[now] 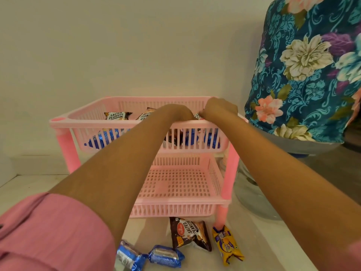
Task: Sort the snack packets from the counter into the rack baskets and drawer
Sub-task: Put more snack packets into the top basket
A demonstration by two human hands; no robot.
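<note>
Peanut packet (pixel 197 116) between both hands' fingers (pixel 203 114)
</note>
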